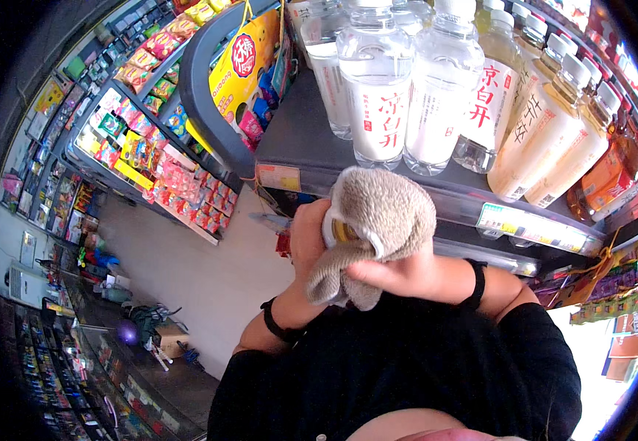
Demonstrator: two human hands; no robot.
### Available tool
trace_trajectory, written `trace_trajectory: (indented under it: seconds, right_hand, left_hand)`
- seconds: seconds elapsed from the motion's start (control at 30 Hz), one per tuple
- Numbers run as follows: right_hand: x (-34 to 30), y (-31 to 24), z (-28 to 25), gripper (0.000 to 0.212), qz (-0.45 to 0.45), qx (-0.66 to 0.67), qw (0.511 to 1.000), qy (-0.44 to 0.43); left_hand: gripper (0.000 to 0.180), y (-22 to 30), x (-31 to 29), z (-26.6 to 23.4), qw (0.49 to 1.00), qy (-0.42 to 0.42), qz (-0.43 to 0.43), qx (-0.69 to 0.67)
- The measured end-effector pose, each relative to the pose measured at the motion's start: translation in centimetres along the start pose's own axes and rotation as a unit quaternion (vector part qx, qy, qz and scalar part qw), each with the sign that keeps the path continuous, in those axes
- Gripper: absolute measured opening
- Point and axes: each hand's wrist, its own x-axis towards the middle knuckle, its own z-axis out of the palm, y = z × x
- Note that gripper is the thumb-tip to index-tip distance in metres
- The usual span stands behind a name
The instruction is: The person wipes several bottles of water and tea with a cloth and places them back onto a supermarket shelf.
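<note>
In front of my chest, a beige-grey terry cloth (pixel 392 206) is bunched over an item between my two hands. My right hand (pixel 396 278) is closed on the cloth from below, its thumb pressed across the fabric. My left hand (pixel 309 234) wraps around the item, which is mostly hidden; a yellowish part with a pale rim (pixel 342 231) shows between the hand and the cloth. A clear pointed piece (pixel 269 219) juts out to the left of that hand. Just beyond the cloth, clear water bottles (pixel 379 95) with white labels stand upright on a dark shelf (pixel 289 143).
More bottles with pale labels (pixel 539 140) and an amber drink bottle (pixel 613 180) continue along the shelf to the right. Price tags line its front edge. A snack rack (pixel 161 158) stands at the left beyond pale floor (pixel 172 257). Hanging snack packets (pixel 606 294) are at the right.
</note>
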Motion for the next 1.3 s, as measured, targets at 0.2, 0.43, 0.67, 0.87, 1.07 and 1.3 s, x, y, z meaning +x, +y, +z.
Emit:
trace_trajectory:
  seconds: [0.2,0.43,0.67,0.87,1.07,1.3]
  right_hand:
    - [-0.3,2.5,-0.5,0.073,0.052,0.263,0.962,-0.055]
    - [-0.7,4.8,3.0,0.082,0.030,0.310,0.947,-0.079]
    - [0.3,2.2,1.2,0.065,0.242,0.398,0.885,0.011]
    - [-0.8,4.4,0.4,0.045,0.205,0.340,0.911,0.115]
    - [-2.8,0.8,-6.8,0.043,0.140,0.072,0.982,0.103]
    - [-6.8,2.1,-10.2,0.044,0.099,-0.136,0.960,0.222]
  left_hand:
    - [0.073,0.8,1.9,-2.1,0.989,-0.131,0.014,-0.074]
    - [0.077,3.4,3.1,-3.7,0.967,0.010,0.012,-0.252]
    - [0.079,3.1,7.3,-2.7,0.959,0.165,0.227,-0.051]
    - [0.077,4.3,9.9,-0.5,0.955,0.166,0.197,-0.145]
    - [0.052,5.1,14.2,-3.4,0.963,0.178,0.121,-0.161]
    - [0.031,-0.3,18.3,-2.4,0.974,0.152,0.035,-0.164]
